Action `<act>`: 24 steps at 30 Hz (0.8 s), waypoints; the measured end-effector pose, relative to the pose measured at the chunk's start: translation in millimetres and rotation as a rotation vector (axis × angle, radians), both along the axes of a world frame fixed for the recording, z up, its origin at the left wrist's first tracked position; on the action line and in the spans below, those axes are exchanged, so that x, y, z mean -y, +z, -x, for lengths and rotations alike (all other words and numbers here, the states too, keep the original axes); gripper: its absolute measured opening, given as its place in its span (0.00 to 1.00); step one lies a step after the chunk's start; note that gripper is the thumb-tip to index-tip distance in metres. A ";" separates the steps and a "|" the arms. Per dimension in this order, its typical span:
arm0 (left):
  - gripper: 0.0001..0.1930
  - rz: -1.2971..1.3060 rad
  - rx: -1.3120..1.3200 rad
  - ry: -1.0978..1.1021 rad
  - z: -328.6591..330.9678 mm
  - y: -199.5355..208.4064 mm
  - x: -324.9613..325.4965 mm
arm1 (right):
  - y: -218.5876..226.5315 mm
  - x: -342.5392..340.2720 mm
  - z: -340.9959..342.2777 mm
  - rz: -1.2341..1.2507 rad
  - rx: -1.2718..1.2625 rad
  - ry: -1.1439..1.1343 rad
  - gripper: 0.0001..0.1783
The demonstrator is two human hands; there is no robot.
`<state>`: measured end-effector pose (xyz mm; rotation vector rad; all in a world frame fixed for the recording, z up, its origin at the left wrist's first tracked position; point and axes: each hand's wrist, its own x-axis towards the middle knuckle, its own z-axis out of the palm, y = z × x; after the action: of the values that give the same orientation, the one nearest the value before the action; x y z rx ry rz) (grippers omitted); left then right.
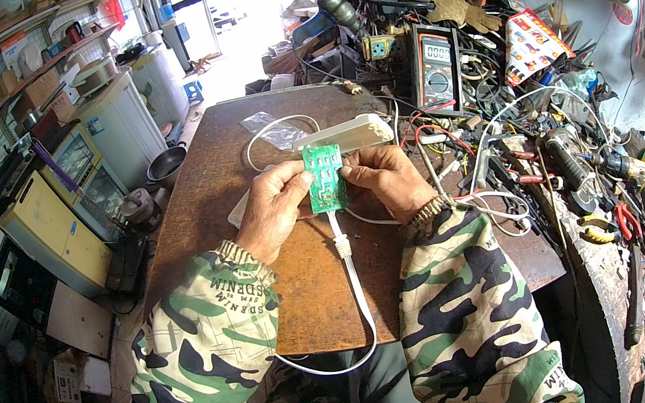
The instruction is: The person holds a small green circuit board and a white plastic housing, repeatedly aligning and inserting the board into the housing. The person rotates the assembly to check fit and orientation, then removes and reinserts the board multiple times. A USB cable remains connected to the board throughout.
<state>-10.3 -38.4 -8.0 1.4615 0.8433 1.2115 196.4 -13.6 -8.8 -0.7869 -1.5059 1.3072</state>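
Though cabled, apparently out of white casing (366, 130), not yet enclosed: green circuit board (327, 187), edges pinched by left hand (275, 208) and right hand (390, 181).

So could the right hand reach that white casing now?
Probably yes: the white casing lies just beyond the right hand with nothing visible between, though the fingers grip the green board.

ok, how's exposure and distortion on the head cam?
Head view: glare washes the doorway nearly white; head view: fisheye bends the shelves at left, corners black; head view: circuit board between left hand and right hand well lit, no obvious blur, finest traces too small to tell.
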 end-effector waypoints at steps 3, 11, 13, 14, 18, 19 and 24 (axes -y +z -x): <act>0.16 0.045 -0.064 0.011 5.2 3.7 4.2 | -1.4 -1.4 2.6 -0.001 -0.026 0.032 0.07; 0.18 0.049 -0.089 -0.029 3.7 12.3 9.9 | -6.1 -6.9 0.5 -0.021 -0.025 -0.007 0.08; 0.18 0.051 -0.100 -0.016 3.5 15.4 11.9 | -6.1 -7.0 2.3 -0.030 -0.039 -0.009 0.07; 0.19 0.052 -0.105 -0.014 2.9 16.0 11.9 | -6.4 -6.9 2.2 -0.035 -0.045 -0.013 0.07; 0.19 0.025 -0.133 -0.033 2.2 15.1 11.6 | -6.0 -6.0 0.8 -0.045 -0.045 -0.016 0.07; 0.19 0.014 -0.134 -0.040 2.0 13.9 10.4 | -6.3 -5.9 0.2 -0.043 -0.047 -0.014 0.07; 0.19 -0.010 -0.108 -0.066 2.2 14.0 9.3 | -3.7 -3.7 -0.5 -0.016 -0.027 -0.011 0.07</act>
<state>-12.5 -47.7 6.0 1.5622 0.8563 1.0968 197.0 -9.9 -12.5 -0.7637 -1.4870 1.2911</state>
